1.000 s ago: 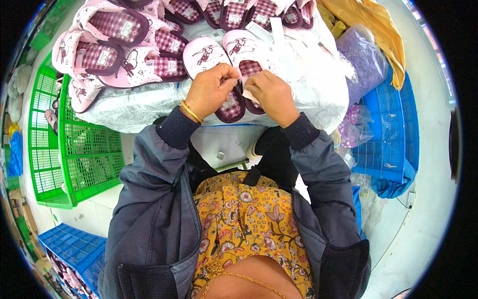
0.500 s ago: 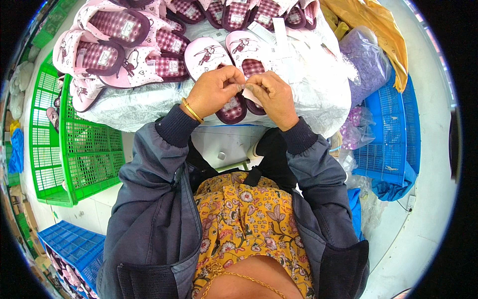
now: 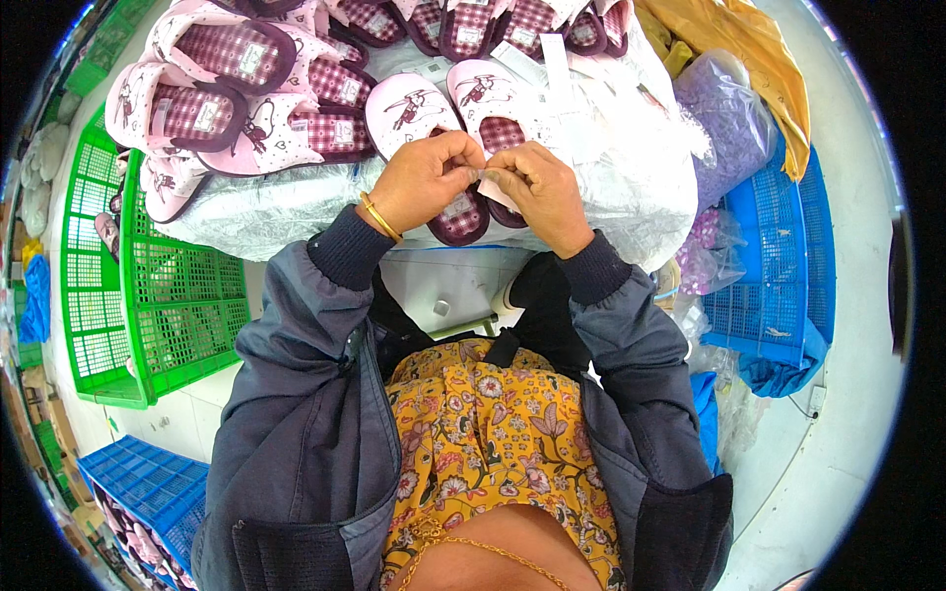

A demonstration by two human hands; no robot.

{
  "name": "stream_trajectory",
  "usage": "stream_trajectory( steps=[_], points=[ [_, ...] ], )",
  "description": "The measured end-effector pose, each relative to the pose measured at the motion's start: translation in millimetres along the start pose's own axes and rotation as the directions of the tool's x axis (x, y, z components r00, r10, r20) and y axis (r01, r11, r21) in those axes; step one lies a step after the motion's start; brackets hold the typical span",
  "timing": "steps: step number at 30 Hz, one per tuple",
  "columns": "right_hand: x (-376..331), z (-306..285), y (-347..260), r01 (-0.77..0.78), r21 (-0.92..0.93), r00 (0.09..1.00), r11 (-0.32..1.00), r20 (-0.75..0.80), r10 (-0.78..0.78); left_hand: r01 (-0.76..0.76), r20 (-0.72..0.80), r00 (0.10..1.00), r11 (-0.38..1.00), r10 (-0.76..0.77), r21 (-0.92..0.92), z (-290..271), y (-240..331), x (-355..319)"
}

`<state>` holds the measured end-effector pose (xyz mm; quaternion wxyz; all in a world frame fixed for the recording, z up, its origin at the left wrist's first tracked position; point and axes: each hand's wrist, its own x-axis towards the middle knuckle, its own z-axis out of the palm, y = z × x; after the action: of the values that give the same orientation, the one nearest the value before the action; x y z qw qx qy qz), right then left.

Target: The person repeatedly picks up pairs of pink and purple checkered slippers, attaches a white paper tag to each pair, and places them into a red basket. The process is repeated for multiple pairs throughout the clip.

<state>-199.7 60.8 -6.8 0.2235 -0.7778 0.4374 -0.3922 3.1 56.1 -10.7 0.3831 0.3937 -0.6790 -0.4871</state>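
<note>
A pair of pink slippers, the left slipper (image 3: 409,101) and the right slipper (image 3: 483,87), lies in front of me with the plaid insoles toward me. Over their open parts my two hands meet fingertip to fingertip. My left hand (image 3: 426,185), with a gold bangle at the wrist, is closed in a pinch; whatever is in its fingertips is too small to make out. Thumb and forefinger of my right hand (image 3: 540,192) pinch a small white tag (image 3: 496,195), which hangs over the right slipper's insole.
More pink slippers (image 3: 236,54) are piled at the far left on a plastic-wrapped bale (image 3: 631,187). White tags (image 3: 557,74) lie beyond my right hand. Green crates (image 3: 187,295) stand at left, a blue crate (image 3: 143,483) at lower left, and blue crates (image 3: 764,266) at right beside a purple bagged bundle (image 3: 724,123).
Both hands keep almost the same place and pinch. The whole view has shifted very slightly; the slippers have not visibly moved.
</note>
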Motion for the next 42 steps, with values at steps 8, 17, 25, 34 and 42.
stream_trajectory(
  steps=[8, 17, 25, 34, 42],
  points=[
    [0.7, 0.9, 0.9, 0.008, 0.021, 1.0, 1.0, 0.004, -0.008, 0.018, 0.026, 1.0, 1.0, -0.017, -0.019, -0.6, 0.9, 0.2],
    [2.4, 1.1, 2.1, 0.047, 0.0, 0.998, 0.999, 0.051, -0.047, -0.045, 0.01, 0.999, 0.999, 0.045, 0.006, 0.1, -6.1, 3.3],
    [4.6, 1.6, 8.3, -0.039, 0.085, 0.999, 0.996, 0.028, 0.037, 0.021, 0.014, 1.0, 0.999, -0.021, -0.026, -1.0, -4.4, 5.6],
    [12.8, -14.1, 14.4, -0.188, 0.274, 0.976, 0.943, -0.057, 0.211, -0.107, -0.322, 0.924, 0.948, 0.206, 0.3, -6.0, 3.0, -22.7],
    [14.3, -36.4, -26.3, 0.173, -0.455, 0.979, 0.874, 0.174, -0.103, -0.064, -0.455, 0.809, 0.825, 0.373, 0.562, -5.8, -0.7, -37.0]
  ],
)
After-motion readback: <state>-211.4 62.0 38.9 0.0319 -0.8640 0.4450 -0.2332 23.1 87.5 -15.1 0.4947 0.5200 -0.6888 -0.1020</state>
